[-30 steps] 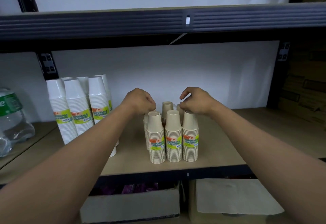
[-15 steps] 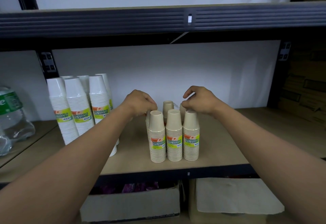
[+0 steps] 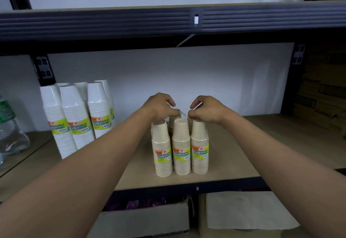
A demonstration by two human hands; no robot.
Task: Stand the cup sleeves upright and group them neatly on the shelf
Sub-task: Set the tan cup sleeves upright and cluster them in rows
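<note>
— So where do the cup sleeves stand?

— Upright, as far as I can see. The beige cup sleeves make a tight cluster near the front edge of the shelf, three touching side by side in the front row and at least one more behind, mostly hidden by the hands. Every label in front faces outward.

— And the hands?

— Both are over the back row. The left hand is curled, fingertips drawn together on the clear wrap at a sleeve top. The right hand mirrors it just beside, thumb and fingers pinching what looks like the same twist of wrap. Which sleeve each holds I cannot tell.

— Anything else on that shelf?

— The white cup sleeves stand to the left, well apart from the beige ones, also upright and bunched, with a few more behind them. Further left is a water bottle on the neighbouring bay. Below the shelf sit a cardboard box and folded paper.

— How far along, then?

— Nearly finished, I judge. No sleeve lies on its side in view. What seems left is settling the back-row sleeve flush with its neighbours and letting go; whether the two groups should be joined, the task sentence does not say.
</note>
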